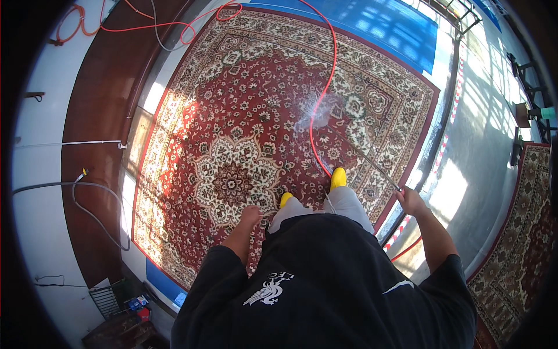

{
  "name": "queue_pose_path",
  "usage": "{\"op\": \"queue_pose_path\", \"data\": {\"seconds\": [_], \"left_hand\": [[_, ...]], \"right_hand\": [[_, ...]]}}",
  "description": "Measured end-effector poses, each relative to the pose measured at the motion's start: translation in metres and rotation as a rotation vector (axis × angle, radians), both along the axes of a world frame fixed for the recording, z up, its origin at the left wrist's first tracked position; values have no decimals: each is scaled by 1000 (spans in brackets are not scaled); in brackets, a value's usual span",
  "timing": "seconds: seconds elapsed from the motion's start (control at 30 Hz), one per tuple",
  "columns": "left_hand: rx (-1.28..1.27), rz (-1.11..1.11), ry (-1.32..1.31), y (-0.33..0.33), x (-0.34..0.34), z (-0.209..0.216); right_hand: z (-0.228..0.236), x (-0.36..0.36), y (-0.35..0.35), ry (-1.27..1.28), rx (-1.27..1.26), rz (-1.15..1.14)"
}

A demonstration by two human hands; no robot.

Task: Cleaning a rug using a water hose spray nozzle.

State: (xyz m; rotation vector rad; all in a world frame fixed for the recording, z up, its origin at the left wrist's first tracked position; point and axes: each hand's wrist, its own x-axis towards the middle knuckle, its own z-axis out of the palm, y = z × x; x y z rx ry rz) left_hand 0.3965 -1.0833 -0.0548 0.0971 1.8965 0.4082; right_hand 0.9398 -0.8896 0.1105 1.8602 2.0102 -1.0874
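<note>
My right hand [411, 201] is closed around the rear end of a thin spray wand [376, 167]. The wand slants forward and to the left over a red patterned carpet [244, 99]. White water spray [317, 113] spreads low over the carpet near the wand's far end. A red hose [333, 64] crosses the carpet through the sprayed patch and runs down to my feet. My left hand [251, 215] hangs at my side above the carpet's pale central medallion. It looks rounded, with no object visible in it, and its fingers are not distinct.
I stand on the carpet in yellow boots [338, 178]. Blue sheeting [389, 29] lies beyond its far edge. A second patterned carpet [514, 244] is at the right. Along the left wall hangs a grey hose [104, 187]; a metal rack [104, 301] stands at lower left.
</note>
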Motion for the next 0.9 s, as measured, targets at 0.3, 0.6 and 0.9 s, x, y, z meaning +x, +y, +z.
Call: {"op": "queue_pose_path", "data": {"seconds": [0.3, 0.6, 0.9], "left_hand": [[231, -207, -185, 151, 155, 89], [29, -291, -169, 140, 134, 44], [-5, -185, -85, 135, 96, 37]], "right_hand": [[-13, 40, 40, 225, 2, -77], [24, 132, -136, -33, -246, -283], [60, 141, -250, -156, -332, -488]]}}
